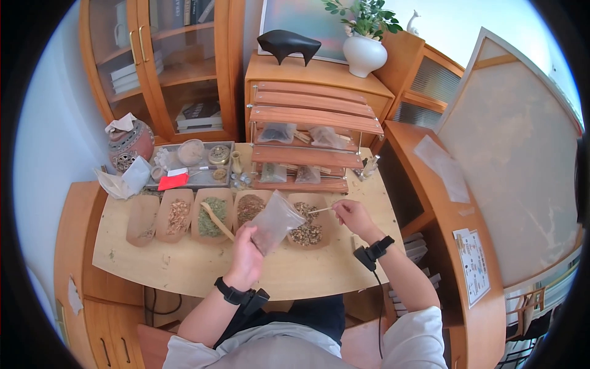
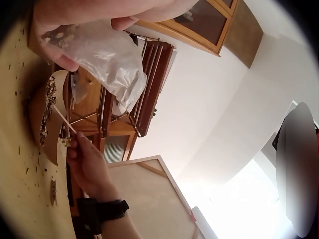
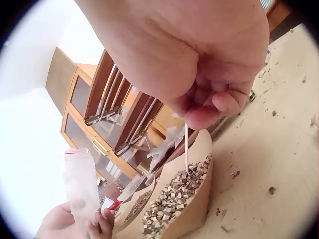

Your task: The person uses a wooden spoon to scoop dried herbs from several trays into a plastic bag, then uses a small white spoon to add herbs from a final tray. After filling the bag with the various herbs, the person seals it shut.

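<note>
My left hand [image 1: 246, 255] grips a clear plastic zip bag [image 1: 275, 222] over the table's front middle. In the left wrist view some pale pieces show at the bottom of this bag [image 2: 107, 62]. With curled fingers, my right hand [image 1: 353, 218] pinches a thin pale wooden stick [image 1: 321, 210]. Its far end is hidden among chopped brown and cream dried herbs [image 3: 174, 199] in a paper tray [image 1: 326, 230]. The bag's upper edge overlaps the tray's left side in the head view.
To the left stand more paper trays, with green herb [image 1: 212, 224], orange-brown chips [image 1: 178, 215] and reddish bits. A wooden spoon [image 1: 218, 221] lies across the green one. Behind are a tiered wooden rack [image 1: 307, 154] with small bags and a grey tray [image 1: 203, 178] of jars.
</note>
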Tool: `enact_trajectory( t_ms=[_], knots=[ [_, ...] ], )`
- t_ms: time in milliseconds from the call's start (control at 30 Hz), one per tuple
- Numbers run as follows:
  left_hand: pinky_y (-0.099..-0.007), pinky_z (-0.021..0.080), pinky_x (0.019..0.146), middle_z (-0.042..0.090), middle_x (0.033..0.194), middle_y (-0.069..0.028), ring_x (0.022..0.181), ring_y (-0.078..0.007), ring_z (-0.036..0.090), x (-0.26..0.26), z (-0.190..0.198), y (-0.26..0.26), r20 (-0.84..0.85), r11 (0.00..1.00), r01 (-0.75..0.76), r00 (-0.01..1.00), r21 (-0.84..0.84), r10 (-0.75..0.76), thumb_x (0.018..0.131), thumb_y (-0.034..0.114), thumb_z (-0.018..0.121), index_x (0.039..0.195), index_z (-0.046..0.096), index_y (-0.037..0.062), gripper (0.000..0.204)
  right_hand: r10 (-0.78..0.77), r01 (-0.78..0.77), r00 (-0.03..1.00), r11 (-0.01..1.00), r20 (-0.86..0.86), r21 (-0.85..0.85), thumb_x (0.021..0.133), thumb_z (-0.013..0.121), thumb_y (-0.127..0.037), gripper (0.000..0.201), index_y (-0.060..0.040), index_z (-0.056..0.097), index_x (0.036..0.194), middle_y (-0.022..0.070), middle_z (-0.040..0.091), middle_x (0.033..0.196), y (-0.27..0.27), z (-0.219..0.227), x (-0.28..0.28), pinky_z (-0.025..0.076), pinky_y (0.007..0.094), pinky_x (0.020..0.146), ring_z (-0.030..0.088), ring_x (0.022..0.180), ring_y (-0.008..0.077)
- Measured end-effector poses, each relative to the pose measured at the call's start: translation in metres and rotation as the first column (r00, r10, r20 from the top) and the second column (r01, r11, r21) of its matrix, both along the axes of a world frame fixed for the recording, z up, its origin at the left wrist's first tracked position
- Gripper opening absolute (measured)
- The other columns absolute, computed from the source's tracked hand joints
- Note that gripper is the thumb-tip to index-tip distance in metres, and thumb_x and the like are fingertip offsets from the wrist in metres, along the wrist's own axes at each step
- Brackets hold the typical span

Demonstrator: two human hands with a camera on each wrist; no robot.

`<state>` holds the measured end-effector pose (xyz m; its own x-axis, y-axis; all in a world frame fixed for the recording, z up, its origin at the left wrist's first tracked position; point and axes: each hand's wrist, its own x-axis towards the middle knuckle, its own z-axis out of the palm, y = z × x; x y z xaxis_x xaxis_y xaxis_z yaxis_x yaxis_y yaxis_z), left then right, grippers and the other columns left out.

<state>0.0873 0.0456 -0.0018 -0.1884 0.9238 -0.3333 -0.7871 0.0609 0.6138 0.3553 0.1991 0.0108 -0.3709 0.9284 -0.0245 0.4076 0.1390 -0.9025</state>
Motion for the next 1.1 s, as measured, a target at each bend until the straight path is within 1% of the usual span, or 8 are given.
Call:
enact_trajectory(
  t_ms=[100, 200, 300, 500, 733, 833, 967, 1100],
  knots=[
    [-0.0427, 0.051, 0.090, 0.060, 0.116, -0.0043, 0.105, -0.0211, 0.061, 0.000, 0.001, -0.001, 0.011, 1.000, -0.005, 1.000, -0.003, 0.005, 0.093, 0.022, 0.052, 0.120, 0.048, 0.0167, 0.028, 0.012, -0.016, 1.000, 0.988, -0.026, -0.154, 0.099, 0.056, -0.018, 0.025, 0.0026, 0.067, 0.093, 0.0015, 0.059, 0.067, -0.004, 0.003, -0.002, 0.044, 0.0247, 0.053, 0.054, 0.057, 0.0084],
    [-0.0426, 0.051, 0.090, 0.060, 0.115, -0.0042, 0.104, -0.0211, 0.061, 0.000, 0.004, -0.001, 0.014, 1.000, -0.009, 1.000, -0.011, 0.009, 0.093, 0.022, 0.052, 0.120, 0.048, 0.0168, 0.027, -0.051, 0.018, 0.996, 0.917, -0.072, -0.398, 0.098, 0.056, -0.017, 0.023, 0.0003, 0.066, 0.087, 0.0005, 0.057, 0.067, -0.007, 0.002, -0.005, 0.041, 0.0242, 0.052, 0.052, 0.056, 0.0083],
    [-0.0425, 0.051, 0.090, 0.060, 0.115, -0.0043, 0.104, -0.0211, 0.061, -0.002, 0.002, -0.002, 0.004, 1.000, -0.003, 1.000, -0.005, 0.003, 0.094, 0.022, 0.052, 0.120, 0.048, 0.0169, 0.027, -0.060, 0.008, 0.993, 0.892, -0.101, -0.451, 0.098, 0.056, -0.017, 0.021, -0.0014, 0.064, 0.086, -0.0006, 0.055, 0.068, -0.007, -0.002, -0.005, 0.039, 0.0236, 0.051, 0.050, 0.057, 0.0086],
    [-0.0424, 0.051, 0.089, 0.060, 0.114, -0.0042, 0.103, -0.0209, 0.061, -0.003, 0.002, -0.001, 0.012, 1.000, -0.013, 1.000, -0.005, 0.013, 0.094, 0.022, 0.053, 0.121, 0.047, 0.0176, 0.028, -0.132, -0.033, 0.961, 0.817, -0.242, -0.576, 0.099, 0.055, -0.015, 0.018, -0.0003, 0.062, 0.093, -0.0015, 0.053, 0.074, -0.003, -0.003, 0.001, 0.039, 0.0233, 0.053, 0.049, 0.061, 0.0086],
    [-0.0421, 0.052, 0.088, 0.060, 0.115, -0.0044, 0.102, -0.0207, 0.061, -0.003, -0.002, 0.001, 0.013, 1.000, -0.015, 1.000, -0.007, 0.015, 0.093, 0.020, 0.054, 0.118, 0.047, 0.0170, 0.026, -0.185, -0.022, 0.940, 0.807, -0.287, -0.590, 0.099, 0.056, -0.015, 0.016, -0.0014, 0.064, 0.096, -0.0025, 0.052, 0.076, -0.001, 0.021, 0.017, 0.039, 0.0224, 0.056, 0.048, 0.063, 0.0080],
    [-0.0422, 0.052, 0.089, 0.059, 0.115, -0.0051, 0.102, -0.0214, 0.061, -0.002, -0.005, 0.004, -0.018, 0.999, 0.022, 1.000, 0.045, -0.022, 0.093, 0.020, 0.054, 0.117, 0.047, 0.0167, 0.025, -0.181, -0.034, 0.927, 0.833, -0.329, -0.552, 0.099, 0.055, -0.016, 0.017, -0.0014, 0.064, 0.098, -0.0030, 0.052, 0.076, -0.004, 0.053, 0.018, 0.039, 0.0221, 0.055, 0.048, 0.062, 0.0070],
    [-0.0420, 0.052, 0.092, 0.059, 0.117, -0.0062, 0.106, -0.0221, 0.061, 0.007, 0.001, 0.005, -0.010, 1.000, 0.022, 1.000, 0.014, -0.022, 0.093, 0.019, 0.054, 0.117, 0.047, 0.0153, 0.025, -0.127, -0.068, 0.927, 0.869, -0.352, -0.490, 0.099, 0.055, -0.017, 0.019, -0.0007, 0.063, 0.097, -0.0034, 0.052, 0.076, -0.014, 0.097, 0.008, 0.038, 0.0223, 0.054, 0.048, 0.060, 0.0071],
    [-0.0434, 0.051, 0.096, 0.059, 0.119, -0.0070, 0.111, -0.0228, 0.060, 0.013, 0.011, 0.007, 0.005, 0.998, 0.048, 0.999, 0.039, -0.048, 0.094, 0.019, 0.053, 0.117, 0.047, 0.0147, 0.024, -0.043, -0.029, 0.979, 0.939, -0.200, -0.343, 0.099, 0.056, -0.019, 0.020, -0.0018, 0.063, 0.094, -0.0029, 0.053, 0.074, -0.029, 0.115, -0.009, 0.039, 0.0221, 0.054, 0.050, 0.060, 0.0071]
  ],
)
